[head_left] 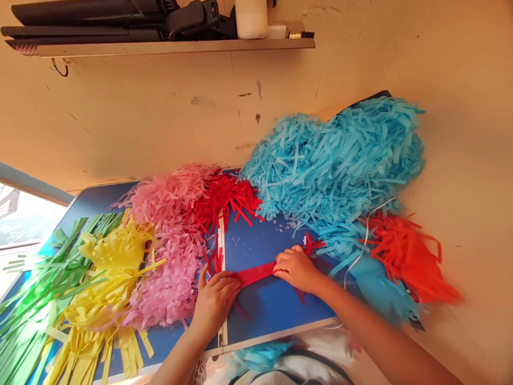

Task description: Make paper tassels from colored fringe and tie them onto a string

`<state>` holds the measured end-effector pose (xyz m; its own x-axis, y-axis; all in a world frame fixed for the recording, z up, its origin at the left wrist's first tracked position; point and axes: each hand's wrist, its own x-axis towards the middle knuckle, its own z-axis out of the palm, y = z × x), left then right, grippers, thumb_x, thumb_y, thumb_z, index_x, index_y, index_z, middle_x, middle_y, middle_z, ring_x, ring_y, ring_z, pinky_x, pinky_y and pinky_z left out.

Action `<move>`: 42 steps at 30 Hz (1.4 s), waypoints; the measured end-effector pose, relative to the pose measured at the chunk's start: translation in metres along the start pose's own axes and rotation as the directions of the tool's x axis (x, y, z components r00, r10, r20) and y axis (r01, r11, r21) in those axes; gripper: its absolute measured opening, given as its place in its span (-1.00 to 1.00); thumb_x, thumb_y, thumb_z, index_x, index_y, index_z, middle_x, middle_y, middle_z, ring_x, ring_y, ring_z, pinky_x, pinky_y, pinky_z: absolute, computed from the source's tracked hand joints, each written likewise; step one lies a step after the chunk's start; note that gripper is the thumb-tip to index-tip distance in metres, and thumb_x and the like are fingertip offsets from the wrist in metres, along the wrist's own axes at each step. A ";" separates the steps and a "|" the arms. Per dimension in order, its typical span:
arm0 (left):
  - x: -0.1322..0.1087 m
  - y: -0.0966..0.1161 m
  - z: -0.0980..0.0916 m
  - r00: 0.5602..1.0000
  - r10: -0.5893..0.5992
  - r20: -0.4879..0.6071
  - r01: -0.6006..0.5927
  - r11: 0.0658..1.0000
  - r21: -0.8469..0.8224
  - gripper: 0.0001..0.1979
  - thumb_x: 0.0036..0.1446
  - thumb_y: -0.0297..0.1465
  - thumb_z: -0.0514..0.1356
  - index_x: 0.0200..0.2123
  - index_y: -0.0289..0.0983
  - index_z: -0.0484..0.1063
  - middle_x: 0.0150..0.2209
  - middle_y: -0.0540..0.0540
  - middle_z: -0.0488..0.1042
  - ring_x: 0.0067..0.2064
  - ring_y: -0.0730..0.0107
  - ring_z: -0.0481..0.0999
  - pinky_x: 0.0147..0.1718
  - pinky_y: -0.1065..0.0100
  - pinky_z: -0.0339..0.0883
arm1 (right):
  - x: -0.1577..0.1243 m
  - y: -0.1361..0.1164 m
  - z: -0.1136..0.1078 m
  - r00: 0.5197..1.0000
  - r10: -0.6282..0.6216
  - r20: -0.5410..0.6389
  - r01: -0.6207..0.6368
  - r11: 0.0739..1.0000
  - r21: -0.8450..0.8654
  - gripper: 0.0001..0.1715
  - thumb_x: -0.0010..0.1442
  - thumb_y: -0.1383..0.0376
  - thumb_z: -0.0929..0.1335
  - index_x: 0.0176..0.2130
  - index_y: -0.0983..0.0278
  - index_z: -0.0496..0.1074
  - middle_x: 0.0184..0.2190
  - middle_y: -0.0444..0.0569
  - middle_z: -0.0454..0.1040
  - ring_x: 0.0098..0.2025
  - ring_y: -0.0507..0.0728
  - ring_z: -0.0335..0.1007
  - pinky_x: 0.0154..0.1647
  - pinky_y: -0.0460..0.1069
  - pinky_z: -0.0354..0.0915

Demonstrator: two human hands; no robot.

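A folded strip of red tissue paper [257,274] with fringed ends stretches between my two hands, just over the blue table [264,315]. Wrapped round its left end are the fingers of my left hand [218,299]. My right hand [297,269] pinches the other end, and red fringe sticks out beyond it. Part of the strip is hidden under my fingers. Behind my hands lies a bunch of red fringe [226,200], and a large heap of light blue fringed paper [340,166] rises at the back right.
Pink fringe [172,278], yellow fringe [112,272] and green strips [36,299] cover the table's left side. Orange-red fringe [417,256] and a white cord [365,240] lie at the right. A wall shelf [180,49] holding black items hangs above.
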<state>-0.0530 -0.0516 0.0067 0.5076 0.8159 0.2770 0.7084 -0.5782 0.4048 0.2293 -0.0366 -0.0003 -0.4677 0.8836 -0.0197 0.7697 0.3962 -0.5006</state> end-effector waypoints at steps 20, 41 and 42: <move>0.015 0.017 0.013 0.969 -0.225 0.099 0.226 0.974 -0.003 -0.74 0.29 -0.32 0.13 -0.39 -0.14 0.57 -0.36 0.01 0.59 -0.22 0.26 0.49 -0.08 0.11 0.15 | 0.001 0.001 0.004 0.998 0.050 -0.040 -0.050 0.999 -0.012 -0.73 0.36 0.27 0.34 -0.39 0.20 0.53 -0.32 -0.20 0.56 -0.24 0.03 0.38 -0.16 0.01 0.00; 0.020 0.015 0.021 0.997 -0.064 -0.042 0.074 0.943 0.325 -0.85 0.27 -0.41 0.14 -0.21 -0.13 0.52 -0.21 -0.07 0.56 -0.14 0.19 0.44 0.04 0.05 0.10 | -0.009 0.001 -0.006 0.875 0.246 -0.418 -0.337 0.927 -0.161 -0.82 0.29 0.19 0.33 -0.31 0.21 0.43 -0.32 -0.03 0.54 -0.23 0.20 0.38 -0.12 0.10 0.03; 0.021 0.014 0.021 1.000 0.013 -0.013 -0.009 0.946 0.324 -0.82 0.27 -0.44 0.13 -0.18 -0.10 0.52 -0.20 -0.04 0.56 -0.11 0.19 0.43 0.09 0.04 0.06 | -0.010 -0.003 -0.008 0.903 0.171 -0.394 -0.256 0.951 -0.174 -0.88 0.29 0.21 0.34 -0.26 0.20 0.44 -0.24 -0.01 0.55 -0.16 0.21 0.37 -0.07 0.11 0.03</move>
<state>-0.0224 -0.0430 0.0000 0.5108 0.8080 0.2935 0.8247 -0.5570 0.0982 0.2352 -0.0446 0.0083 -0.1197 0.9640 0.2373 0.9272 0.1940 -0.3205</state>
